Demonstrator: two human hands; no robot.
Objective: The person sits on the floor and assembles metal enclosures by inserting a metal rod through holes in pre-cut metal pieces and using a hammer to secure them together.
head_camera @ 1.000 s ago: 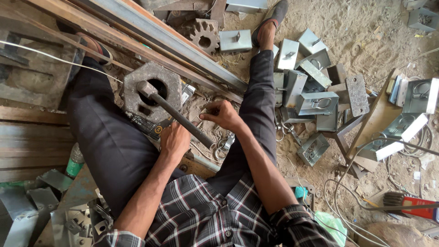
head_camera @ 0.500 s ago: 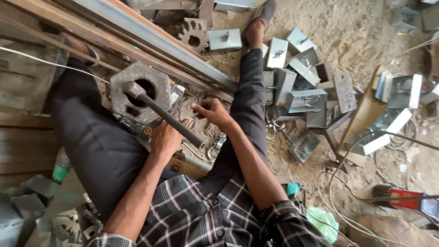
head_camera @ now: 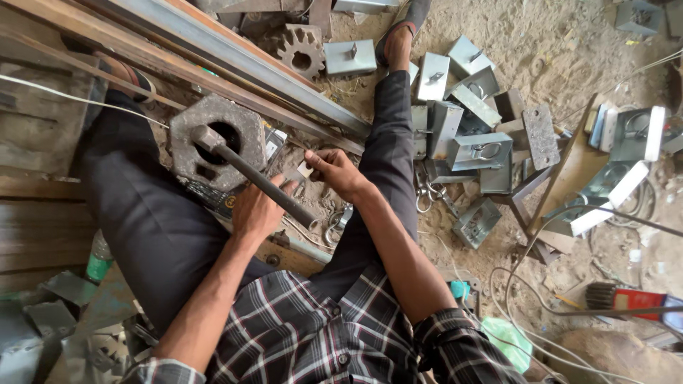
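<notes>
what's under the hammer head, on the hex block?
The hammer head rests at the rim of the dark round hole in the hexagonal metal block. The left hand grips the handle. The hole's inside is too dark to see.

Two hands are showing: the left hand (head_camera: pixel 257 212) and right hand (head_camera: pixel 336 172). One hammer (head_camera: pixel 250 176), one hexagonal block (head_camera: pixel 245 121) and one gear (head_camera: pixel 301 50) are lying nearby. One green bottle (head_camera: pixel 98 259) and one brush (head_camera: pixel 626 294) are showing. Over a dozen metal boxes (head_camera: pixel 480 151) are lying scattered; exact count unclear.
</notes>
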